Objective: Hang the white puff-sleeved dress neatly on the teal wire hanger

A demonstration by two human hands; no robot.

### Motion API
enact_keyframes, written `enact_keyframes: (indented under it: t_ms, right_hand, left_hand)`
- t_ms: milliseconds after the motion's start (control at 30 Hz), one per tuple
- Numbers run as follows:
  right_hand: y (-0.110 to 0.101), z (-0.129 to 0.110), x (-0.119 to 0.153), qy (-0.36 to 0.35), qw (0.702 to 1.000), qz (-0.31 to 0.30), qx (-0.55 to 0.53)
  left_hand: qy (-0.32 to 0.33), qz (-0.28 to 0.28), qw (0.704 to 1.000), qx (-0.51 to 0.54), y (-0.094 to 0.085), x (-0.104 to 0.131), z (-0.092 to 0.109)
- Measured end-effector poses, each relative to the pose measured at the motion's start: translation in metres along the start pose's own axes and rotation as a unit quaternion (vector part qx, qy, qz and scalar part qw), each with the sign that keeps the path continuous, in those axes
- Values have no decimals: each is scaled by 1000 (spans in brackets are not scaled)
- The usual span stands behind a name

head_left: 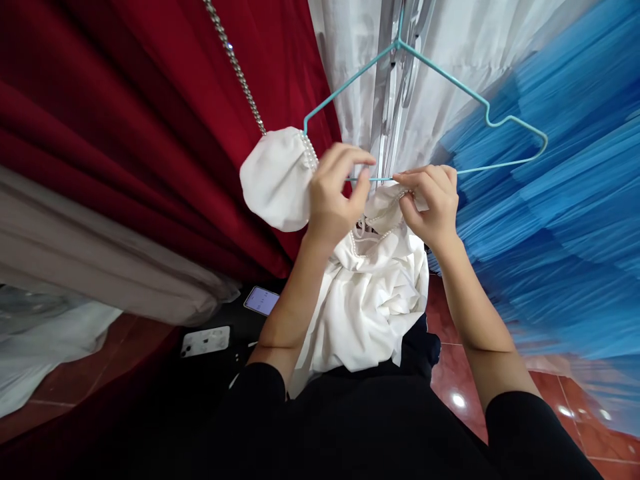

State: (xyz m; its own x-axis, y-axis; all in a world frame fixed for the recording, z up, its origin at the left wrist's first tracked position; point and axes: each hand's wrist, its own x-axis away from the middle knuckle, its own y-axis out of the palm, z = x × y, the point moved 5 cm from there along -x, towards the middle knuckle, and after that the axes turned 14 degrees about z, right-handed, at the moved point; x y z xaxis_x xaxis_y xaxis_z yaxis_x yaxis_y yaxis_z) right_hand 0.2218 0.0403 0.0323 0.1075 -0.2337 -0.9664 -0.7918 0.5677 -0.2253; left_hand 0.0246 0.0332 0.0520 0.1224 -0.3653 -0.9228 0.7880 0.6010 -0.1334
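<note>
A white dress (370,307) with pearl-beaded edging hangs bunched in front of my body. My right hand (433,200) pinches its beaded edge up against the lower bar of a light blue hanger (440,63). At the left part of that bar is my left hand (340,190), slightly blurred, its thumb and fingertips apart with no cloth visible between them. Beside my left hand, a rounded white cup-shaped piece (275,180) with a pearl edge hangs over the hanger's left end. A rhinestone strap (235,60) runs up from it.
A deep red curtain or gown (175,100) hangs at the left and blue tulle (565,187) at the right. White fabric (465,40) hangs behind the hanger. Two phones, one with a lit screen (261,301) and one in a pale case (205,341), lie on a black surface.
</note>
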Motion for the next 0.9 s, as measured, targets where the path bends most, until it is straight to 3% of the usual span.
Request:
enact_keyframes:
  t_ms: [67,133,233,400,467,533,667,767,900]
  right_hand:
    - [0,2,2,4,1000,-9,-5]
    - [-4,4,6,1,1000,10,-8]
    - [-25,11,18,-1,992,121,29]
    - [-75,64,28,155,947,267,90]
    - [-97,86,15,195,926,309,93]
    - [-116,97,-8,192,918,337,82]
    - [-119,89,-61,215,935,278,50]
    - [-96,62,-87,192,955,226,27]
    - [-63,28,-100,147,978,148,-20]
  left_hand:
    - [-10,-81,997,3,16,13,7]
    - [-20,-102,995,-3,22,19,8]
    - [-45,-114,992,-11,21,17,4]
    - [-75,-161,984,-4,9,7,2]
    - [-91,-180,979,6,5,4,1]
    - [-106,-195,975,20,3,2,0]
    - [-118,-203,972,28,1,-1,0]
    - [-113,-202,973,10,1,-1,3]
    - [-99,-192,976,-9,4,2,2]
